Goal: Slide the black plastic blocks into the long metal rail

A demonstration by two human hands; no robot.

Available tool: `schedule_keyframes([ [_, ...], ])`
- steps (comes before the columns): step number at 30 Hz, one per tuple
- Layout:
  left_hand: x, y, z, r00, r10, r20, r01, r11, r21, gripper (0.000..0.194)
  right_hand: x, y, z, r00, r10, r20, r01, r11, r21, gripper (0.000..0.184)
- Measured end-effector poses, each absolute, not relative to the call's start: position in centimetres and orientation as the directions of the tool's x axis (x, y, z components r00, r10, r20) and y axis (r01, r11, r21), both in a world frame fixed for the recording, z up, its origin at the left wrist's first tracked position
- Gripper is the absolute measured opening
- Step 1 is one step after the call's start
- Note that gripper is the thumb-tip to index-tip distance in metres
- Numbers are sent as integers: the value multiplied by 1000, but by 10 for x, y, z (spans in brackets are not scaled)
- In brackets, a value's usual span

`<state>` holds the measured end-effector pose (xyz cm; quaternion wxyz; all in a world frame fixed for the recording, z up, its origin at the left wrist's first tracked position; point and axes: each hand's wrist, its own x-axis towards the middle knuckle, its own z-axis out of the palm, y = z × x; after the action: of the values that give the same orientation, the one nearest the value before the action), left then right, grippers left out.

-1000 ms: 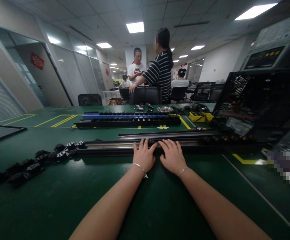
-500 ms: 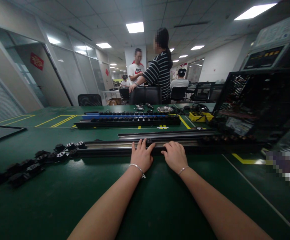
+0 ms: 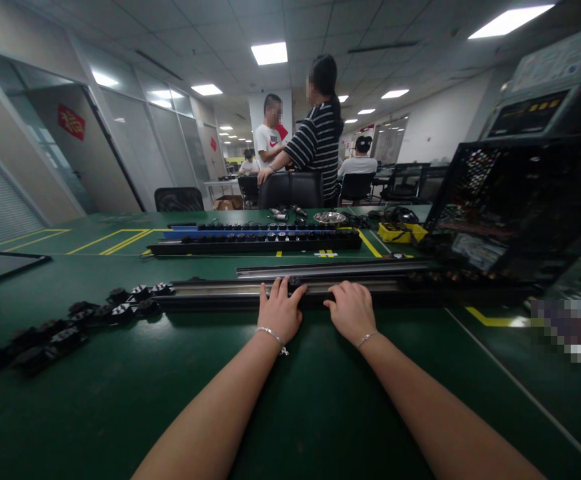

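Observation:
A long black rail with a shiny metal strip along its top lies across the green table in front of me. My left hand rests on it with fingers stretched out over the strip. A small dark block sits on the rail by the thumb and index finger of that hand. To the right, my right hand curls over the same rail, its thumb on the near side and its fingertips hidden beyond. Several round black modules are grouped at the rail's left end.
Behind lies a second rail, then a black rail lined with modules. A metal dish and a yellow tray stand farther back. An open black case rises at right; a dark flat frame lies left.
My left hand has shifted slightly left along the rail, and the small dark block with it. My right hand stays nearly still. A person in the background has turned.

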<state>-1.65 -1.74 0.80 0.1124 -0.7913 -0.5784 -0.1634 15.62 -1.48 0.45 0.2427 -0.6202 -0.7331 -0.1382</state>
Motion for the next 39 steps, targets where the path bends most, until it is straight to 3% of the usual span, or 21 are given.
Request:
schedule_keyframes([
  [13, -24, -14, 5, 259, 872, 415, 959, -283, -3, 54, 160, -12, 3, -114, 849, 516, 977, 190, -98, 17],
  [26, -42, -12, 11, 227, 917, 329, 973, -230, -29, 55, 173, -8, -7, -76, 786, 613, 949, 246, -198, 22],
  [33, -58, -11, 14, 238, 929, 284, 971, -233, -51, 59, 171, -8, -10, -113, 797, 593, 956, 249, -153, 49],
  [39, -77, -11, 20, 227, 950, 214, 974, -219, -59, 58, 171, -7, -11, -118, 837, 534, 963, 228, -145, 54],
])
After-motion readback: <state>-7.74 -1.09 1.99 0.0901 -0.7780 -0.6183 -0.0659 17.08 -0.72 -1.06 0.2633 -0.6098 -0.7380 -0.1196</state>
